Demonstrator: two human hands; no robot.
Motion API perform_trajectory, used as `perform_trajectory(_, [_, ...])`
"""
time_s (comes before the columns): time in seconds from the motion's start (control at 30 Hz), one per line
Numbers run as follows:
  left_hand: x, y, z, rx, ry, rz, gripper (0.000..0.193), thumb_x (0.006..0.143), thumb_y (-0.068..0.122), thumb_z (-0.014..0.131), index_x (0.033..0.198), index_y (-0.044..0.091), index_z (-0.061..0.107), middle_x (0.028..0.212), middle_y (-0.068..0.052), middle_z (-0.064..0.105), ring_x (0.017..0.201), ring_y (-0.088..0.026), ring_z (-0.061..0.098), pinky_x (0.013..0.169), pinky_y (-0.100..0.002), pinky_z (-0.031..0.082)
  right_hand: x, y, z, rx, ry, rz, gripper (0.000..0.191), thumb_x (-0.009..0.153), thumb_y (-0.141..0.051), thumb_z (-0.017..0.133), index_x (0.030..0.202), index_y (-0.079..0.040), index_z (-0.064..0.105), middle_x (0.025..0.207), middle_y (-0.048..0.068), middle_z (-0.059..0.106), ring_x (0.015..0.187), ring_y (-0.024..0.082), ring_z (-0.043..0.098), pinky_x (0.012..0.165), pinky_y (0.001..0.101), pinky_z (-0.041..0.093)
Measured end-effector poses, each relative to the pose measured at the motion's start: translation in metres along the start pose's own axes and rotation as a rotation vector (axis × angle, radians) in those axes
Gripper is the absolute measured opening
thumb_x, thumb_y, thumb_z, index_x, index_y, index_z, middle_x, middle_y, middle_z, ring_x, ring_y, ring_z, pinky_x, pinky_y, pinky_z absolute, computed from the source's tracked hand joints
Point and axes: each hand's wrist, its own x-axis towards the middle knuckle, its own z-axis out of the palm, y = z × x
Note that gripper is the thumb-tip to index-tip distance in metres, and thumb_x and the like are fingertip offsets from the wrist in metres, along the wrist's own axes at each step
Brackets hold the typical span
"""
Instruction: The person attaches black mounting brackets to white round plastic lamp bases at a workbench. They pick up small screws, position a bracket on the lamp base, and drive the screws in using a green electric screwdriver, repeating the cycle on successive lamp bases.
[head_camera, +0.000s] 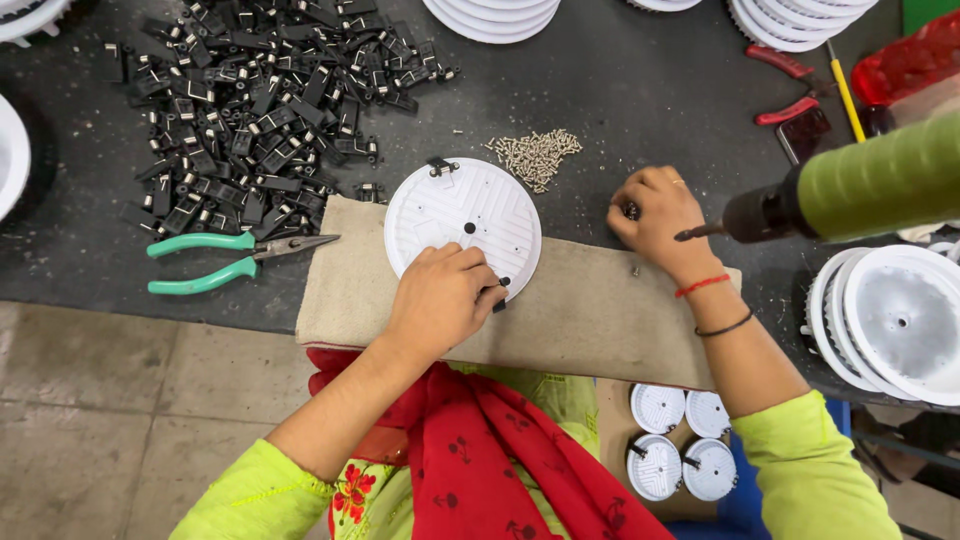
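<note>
The fingers of the left hand (440, 300) are curled down onto the near edge of a white ribbed plastic disc (462, 226), pinning it on a coarse beige cloth (580, 310). The right hand (655, 215) is closed around a small dark part beside a pile of screws (536, 155). A green-bodied power screwdriver (850, 190) hangs to the right. Black clips (250, 100) are heaped far left.

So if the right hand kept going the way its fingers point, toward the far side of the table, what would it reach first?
Probably the small heap of screws, just beyond the right hand; bare dark table lies between.
</note>
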Motion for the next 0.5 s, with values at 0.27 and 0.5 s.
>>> perform_trajectory(0.27, [0.000, 0.000, 0.001, -0.001, -0.001, 0.003, 0.014, 0.081, 0.024, 0.077, 0.076, 0.011, 0.075, 0.082, -0.002, 0.065, 0.081, -0.024, 0.061, 0.072, -0.042, 0.046, -0.029, -0.090, 0.005, 0.635, -0.002, 0.086, 0.013, 0.087, -0.004, 0.077, 0.099, -0.005, 0.072, 0.098, 0.007, 0.072, 0.087, 0.018, 0.070, 0.079, 0.0324, 0.057])
perform_trajectory(0.5, [0.000, -0.002, 0.003, 0.045, 0.002, 0.031, 0.019, 0.082, 0.028, 0.077, 0.074, 0.011, 0.073, 0.081, -0.002, 0.063, 0.084, -0.025, 0.062, 0.072, -0.042, 0.046, -0.030, -0.129, 0.021, 0.449, 0.092, -0.174, 0.022, 0.083, 0.001, 0.078, 0.103, -0.004, 0.069, 0.102, 0.008, 0.071, 0.097, 0.027, 0.068, 0.088, 0.0397, 0.055])
